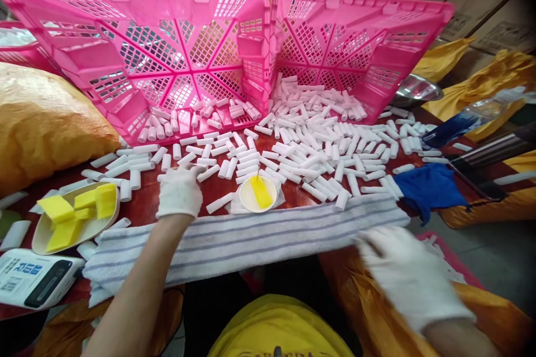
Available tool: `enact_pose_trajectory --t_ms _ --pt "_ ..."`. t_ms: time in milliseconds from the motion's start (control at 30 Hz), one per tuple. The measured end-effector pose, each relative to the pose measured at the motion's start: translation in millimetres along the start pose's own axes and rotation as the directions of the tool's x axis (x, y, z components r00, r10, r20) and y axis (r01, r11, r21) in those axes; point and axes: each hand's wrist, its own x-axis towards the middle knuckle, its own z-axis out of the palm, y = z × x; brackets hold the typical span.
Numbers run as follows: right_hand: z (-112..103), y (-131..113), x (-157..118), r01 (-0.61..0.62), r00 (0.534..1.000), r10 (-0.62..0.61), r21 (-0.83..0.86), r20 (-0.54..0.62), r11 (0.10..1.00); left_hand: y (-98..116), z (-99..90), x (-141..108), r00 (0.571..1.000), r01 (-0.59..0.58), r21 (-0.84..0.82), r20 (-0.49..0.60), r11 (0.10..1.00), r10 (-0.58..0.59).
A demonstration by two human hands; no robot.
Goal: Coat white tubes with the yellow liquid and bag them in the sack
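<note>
Many short white tubes (310, 139) lie scattered over the red table (146, 201). My left hand (180, 192), in a white glove, is over the tubes left of the middle, its fingers bent down among them; what its fingertips touch is too small to tell. A small round white dish (248, 196) with a yellow sponge piece (261, 192) stands to its right. My gloved right hand (408, 270) is beyond the right end of a striped towel (251, 240), low and blurred by motion, its fingers smeared.
Two pink baskets (192, 78) tilt toward me behind the tubes. At left are a tray (41, 237) of yellow sponges, a white device (25, 279) and a yellow sack (46, 122). A blue cloth (433, 187) and bottle (464, 117) are at right.
</note>
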Motion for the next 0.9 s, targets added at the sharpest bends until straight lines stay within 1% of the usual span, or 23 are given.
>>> enact_pose_trajectory --t_ms 33,67,100,133,167,200,267,333,400,433,467,500,533,567,600,633,667,700,733,767,800,833,900 --pt "12.0 -30.6 12.6 0.063 0.995 -0.069 0.082 0.067 0.995 -8.3 2.4 9.4 1.0 -0.01 0.035 0.009 0.999 0.01" --pt "26.5 -64.4 27.7 0.143 0.98 -0.161 0.155 0.114 0.978 -12.4 5.4 16.6 0.999 -0.03 0.036 0.029 0.999 0.029" --pt "42.7 -98.8 44.3 0.216 0.959 -0.243 0.179 0.145 0.96 -13.4 8.8 22.1 0.997 -0.049 0.023 0.055 0.999 0.048" --pt "59.5 -131.6 61.3 0.311 0.924 -0.341 0.182 0.17 0.933 -12.5 12.4 26.1 0.994 -0.065 0.01 0.085 0.998 0.064" --pt "76.2 -161.0 77.6 0.412 0.875 -0.44 0.163 0.202 0.896 -10.8 16.2 29.1 0.99 -0.076 0.004 0.12 0.997 0.075" --pt "91.9 -185.9 92.3 0.466 0.845 -0.482 0.124 0.231 0.876 -9.4 20.0 31.3 0.985 -0.076 0.004 0.153 0.997 0.075" --pt "117.5 -220.6 114.4 0.475 0.844 -0.485 0.101 0.228 0.874 -9.3 27.3 33.3 0.978 -0.048 -0.009 0.203 0.999 0.049" --pt "130.8 -235.7 125.8 0.468 0.845 -0.479 0.102 0.237 0.878 -13.2 33.1 31.3 0.968 -0.031 -0.103 0.245 0.994 0.056" --pt "128.9 -232.7 127.9 0.458 0.82 -0.487 0.166 0.3 0.874 -20.1 35.5 25.3 0.963 -0.009 -0.269 0.258 0.963 0.081" --pt "122.9 -224.7 126.6 0.426 0.807 -0.484 0.232 0.339 0.874 -24.5 34.8 21.3 0.964 -0.003 -0.353 0.247 0.936 0.096" --pt "114.7 -212.5 124.3 0.366 0.808 -0.467 0.315 0.359 0.876 -29.5 32.8 17.3 0.969 -0.001 -0.414 0.226 0.91 0.104" --pt "105.5 -196.3 121.8 0.273 0.826 -0.429 0.407 0.365 0.871 -35.3 29.6 13.7 0.977 -0.003 -0.432 0.19 0.902 0.095" --pt "96.6 -177.1 119.6 0.157 0.865 -0.366 0.51 0.342 0.846 -41.8 25.5 10.8 0.986 -0.015 -0.4 0.147 0.916 0.081" --pt "89.1 -155.9 118.3 0.045 0.919 -0.271 0.608 0.287 0.793 -49.0 21.0 8.8 0.993 -0.032 -0.32 0.099 0.947 0.067" --pt "83.7 -134.2 118.1 -0.083 0.948 -0.159 0.698 0.274 0.711 -56.3 16.8 7.7 0.997 -0.039 -0.212 0.055 0.977 0.052" --pt "80.8 -113.5 119.1 -0.181 0.948 -0.106 0.779 0.301 0.601 -63.4 13.5 7.4 0.999 -0.034 -0.107 0.022 0.994 0.037" --pt "80.4 -95.3 121.0 -0.244 0.944 -0.076 0.836 0.321 0.492 -69.5 11.6 7.4 1.0 -0.024 -0.032 0.012 0.999 0.024" --pt "82.4 -80.6 123.5 -0.292 0.932 -0.087 0.871 0.352 0.396 -74.0 11.2 7.6 1.0 -0.006 0.005 0.021 1.0 0.006" --pt "86.1 -70.0 126.2 -0.321 0.919 -0.117 0.887 0.376 0.331 -76.4 12.4 7.5 0.999 0.017 0.012 0.05 1.0 -0.017" --pt "91.2 -63.6 128.6 -0.339 0.907 -0.146 0.892 0.394 0.299 -76.6 14.7 7.0 0.996 0.041 0.003 0.083 0.999 -0.041" --pt "97.3 -60.8 130.6 -0.352 0.895 -0.171 0.888 0.412 0.296 -74.8 17.6 5.7 0.991 0.059 -0.012 0.117 0.998 -0.057" --pt "103.9 -60.9 131.9 -0.355 0.889 -0.178 0.881 0.422 0.313 -71.4 20.6 3.7 0.987 0.071 -0.032 0.144 0.997 -0.065" --pt "117.5 -65.0 132.1 -0.324 0.899 -0.165 0.87 0.406 0.371 -62.6 25.0 -2.1 0.984 0.081 -0.107 0.168 0.991 -0.062"
